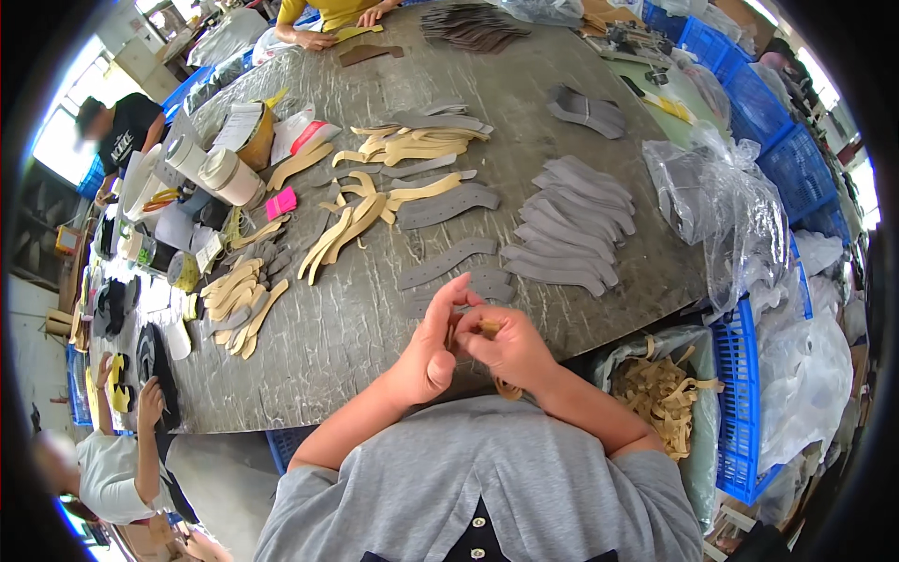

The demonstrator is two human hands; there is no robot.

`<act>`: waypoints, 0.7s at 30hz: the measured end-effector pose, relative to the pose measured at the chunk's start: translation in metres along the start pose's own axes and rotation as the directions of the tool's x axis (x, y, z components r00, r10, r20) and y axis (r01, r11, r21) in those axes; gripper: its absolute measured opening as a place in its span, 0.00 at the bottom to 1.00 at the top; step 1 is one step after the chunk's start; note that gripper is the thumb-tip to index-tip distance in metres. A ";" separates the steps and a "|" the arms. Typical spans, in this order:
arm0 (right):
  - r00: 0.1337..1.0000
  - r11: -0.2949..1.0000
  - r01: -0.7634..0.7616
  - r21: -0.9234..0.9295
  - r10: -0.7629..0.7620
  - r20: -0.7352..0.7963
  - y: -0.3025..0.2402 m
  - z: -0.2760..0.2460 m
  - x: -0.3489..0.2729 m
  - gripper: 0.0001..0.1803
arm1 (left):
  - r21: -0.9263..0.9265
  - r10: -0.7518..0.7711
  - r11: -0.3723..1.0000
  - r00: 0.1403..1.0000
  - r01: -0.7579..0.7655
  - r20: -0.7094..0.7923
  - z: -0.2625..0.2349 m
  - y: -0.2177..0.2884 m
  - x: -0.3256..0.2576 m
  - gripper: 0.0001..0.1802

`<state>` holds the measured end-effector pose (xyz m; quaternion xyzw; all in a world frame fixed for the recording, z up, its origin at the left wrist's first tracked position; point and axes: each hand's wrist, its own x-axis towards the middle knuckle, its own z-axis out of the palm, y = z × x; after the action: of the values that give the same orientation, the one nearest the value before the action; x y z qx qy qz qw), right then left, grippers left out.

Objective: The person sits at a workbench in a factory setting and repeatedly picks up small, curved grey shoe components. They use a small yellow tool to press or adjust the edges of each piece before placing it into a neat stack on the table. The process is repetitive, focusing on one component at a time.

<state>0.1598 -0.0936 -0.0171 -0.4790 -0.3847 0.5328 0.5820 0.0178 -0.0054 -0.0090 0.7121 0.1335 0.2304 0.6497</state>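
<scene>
My left hand (429,348) is raised over the near table edge, its fingers stretched out and pointing away from me. Beside it, fingers bent in a pinch, my right hand (510,348) closes on a narrow tan strip. A curled end of that tan strip (508,390) hangs below the hand, close to my shirt; the rest is mostly hidden by the fingers. Just beyond my hands lie grey curved pieces with small holes, including one long grey piece (448,263). To their right, a fanned stack of grey curved pieces (571,229) rests on the table.
Tan curved pieces (356,225) and a mixed tan-and-grey pile (239,304) lie leftward on the table (375,365). White jars (229,178) stand farther left. At right, a lined blue crate (737,403) holds tan scraps (660,398). Co-workers sit far and left.
</scene>
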 end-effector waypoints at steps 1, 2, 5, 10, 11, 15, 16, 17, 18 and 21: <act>1.000 1.000 -0.022 0.004 0.022 0.003 0.003 -0.002 -0.002 0.05 | -0.135 -0.059 0.989 0.998 0.059 0.002 0.001 0.004 0.000 0.69; 0.999 0.999 -0.046 0.005 0.046 0.009 -0.007 0.000 -0.003 0.05 | -0.156 -0.053 0.986 0.999 0.052 -0.005 0.001 0.002 -0.001 0.69; 0.997 0.977 -0.077 -0.200 0.079 0.003 -0.028 0.002 -0.005 0.06 | -0.100 -0.024 0.995 1.000 0.023 -0.009 -0.002 -0.006 -0.002 0.70; 0.997 0.877 0.071 -0.476 -0.076 0.008 -0.036 0.005 -0.006 0.08 | 0.603 0.143 0.781 0.986 -0.164 0.084 -0.007 -0.002 0.002 0.71; 0.998 0.868 0.059 -0.494 -0.062 0.010 -0.038 0.004 -0.006 0.08 | 0.617 0.160 0.765 0.982 -0.186 0.097 -0.007 -0.001 0.002 0.71; 1.000 0.870 0.024 -0.492 -0.024 0.007 -0.038 0.002 -0.006 0.09 | 0.595 0.187 0.770 0.973 -0.231 0.135 -0.005 0.001 0.003 0.72; 1.000 0.881 0.018 -0.473 -0.018 0.004 -0.037 0.001 -0.006 0.09 | 0.570 0.184 0.789 0.973 -0.231 0.140 -0.005 0.000 0.003 0.72; 1.000 0.907 -0.002 -0.421 -0.003 -0.011 -0.036 0.002 -0.006 0.08 | 0.503 0.170 0.836 0.975 -0.219 0.142 -0.006 -0.001 0.002 0.72; 1.000 0.930 -0.022 -0.367 0.014 -0.025 -0.035 0.003 -0.007 0.08 | 0.433 0.156 0.878 0.977 -0.204 0.145 -0.007 -0.003 0.001 0.72; 0.996 0.971 -0.087 -0.224 0.085 -0.021 -0.031 0.002 -0.005 0.05 | 0.183 0.142 0.969 0.982 -0.163 0.125 -0.005 -0.011 -0.001 0.72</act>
<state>0.1649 -0.0977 0.0136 -0.5608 -0.4181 0.5080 0.5025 0.0156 0.0002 -0.0200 0.7914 0.0637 0.2258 0.5644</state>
